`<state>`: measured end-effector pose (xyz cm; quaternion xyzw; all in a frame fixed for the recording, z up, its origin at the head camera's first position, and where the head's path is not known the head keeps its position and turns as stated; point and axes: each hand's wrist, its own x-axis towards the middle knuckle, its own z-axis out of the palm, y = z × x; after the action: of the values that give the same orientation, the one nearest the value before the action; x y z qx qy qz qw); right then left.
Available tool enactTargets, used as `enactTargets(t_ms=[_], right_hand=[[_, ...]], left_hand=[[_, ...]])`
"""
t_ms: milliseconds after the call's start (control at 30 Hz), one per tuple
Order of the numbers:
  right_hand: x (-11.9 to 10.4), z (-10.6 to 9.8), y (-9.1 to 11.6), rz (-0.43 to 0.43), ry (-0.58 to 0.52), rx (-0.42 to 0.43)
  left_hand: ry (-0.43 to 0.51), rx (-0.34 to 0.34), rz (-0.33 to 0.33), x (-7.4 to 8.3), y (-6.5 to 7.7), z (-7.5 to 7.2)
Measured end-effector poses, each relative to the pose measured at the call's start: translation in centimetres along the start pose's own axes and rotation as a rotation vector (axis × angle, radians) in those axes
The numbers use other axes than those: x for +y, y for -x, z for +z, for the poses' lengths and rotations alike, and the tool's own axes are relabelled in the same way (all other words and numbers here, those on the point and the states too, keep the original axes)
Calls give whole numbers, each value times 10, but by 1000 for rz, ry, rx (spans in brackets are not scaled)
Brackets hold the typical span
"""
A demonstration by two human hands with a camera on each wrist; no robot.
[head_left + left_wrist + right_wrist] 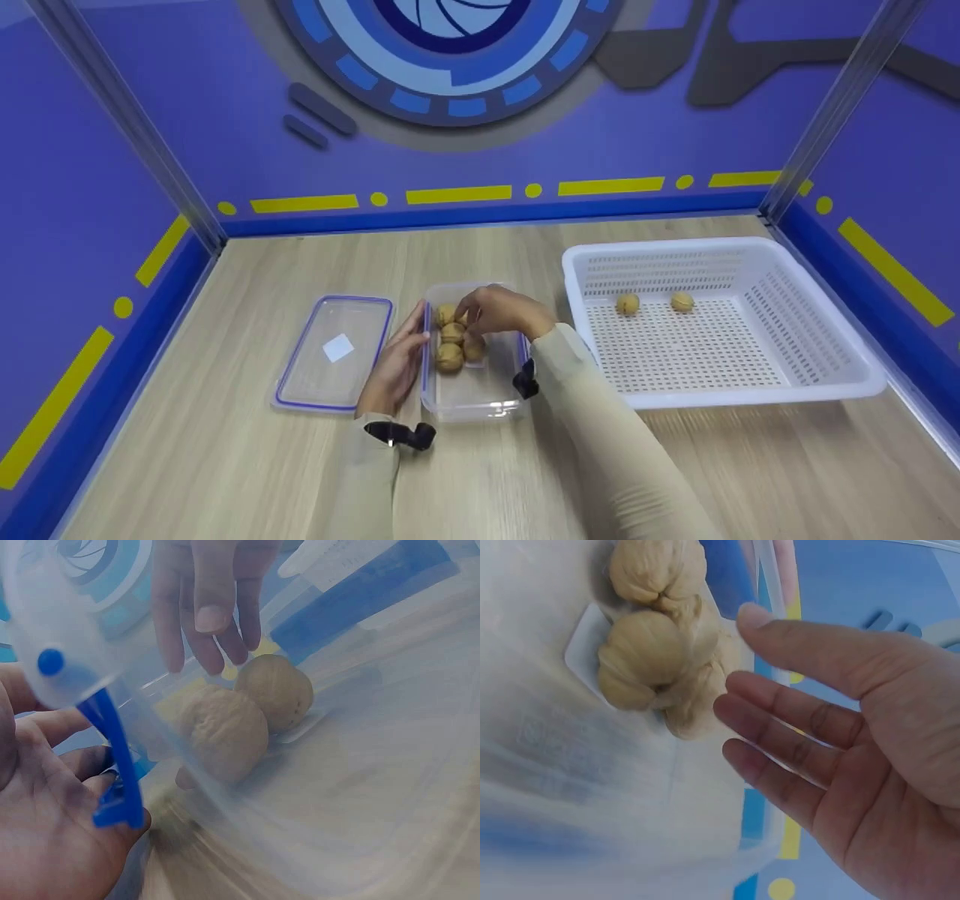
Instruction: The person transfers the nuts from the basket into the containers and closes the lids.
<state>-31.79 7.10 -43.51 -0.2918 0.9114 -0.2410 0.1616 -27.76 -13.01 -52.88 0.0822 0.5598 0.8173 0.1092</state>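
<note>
A clear plastic box [469, 397] with blue-edged sides holds several walnuts [449, 358], clustered toward its left and far part. My right hand [501, 309] is over the box's far end. In the right wrist view, that hand's fingers [780, 709] are spread loosely beside the walnuts [641, 660], with nothing between them and the thumb. Along the box's left wall lies my left hand [397, 364], its fingers loosely extended against the outside. A blue latch piece [120, 765] hangs in front of the left palm [52, 817] in the left wrist view.
A white perforated basket [720, 397] stands at the right, with two walnuts [628, 304] inside. The clear lid [315, 382], blue-rimmed with a white square label [338, 347], lies left of the box. Blue panels [450, 165] border the wooden table [247, 300].
</note>
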Motion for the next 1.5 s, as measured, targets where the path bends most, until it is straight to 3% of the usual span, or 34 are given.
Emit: enactTargets(t_ms=[533, 933, 1500], right_hand=[[-2, -28, 17, -59, 28, 7], [15, -57, 40, -101, 28, 50], [64, -91, 88, 21, -29, 173]], left_hand=[[15, 13, 5, -2, 1, -3], [-15, 0, 13, -1, 0, -1], [1, 12, 8, 0, 0, 0]])
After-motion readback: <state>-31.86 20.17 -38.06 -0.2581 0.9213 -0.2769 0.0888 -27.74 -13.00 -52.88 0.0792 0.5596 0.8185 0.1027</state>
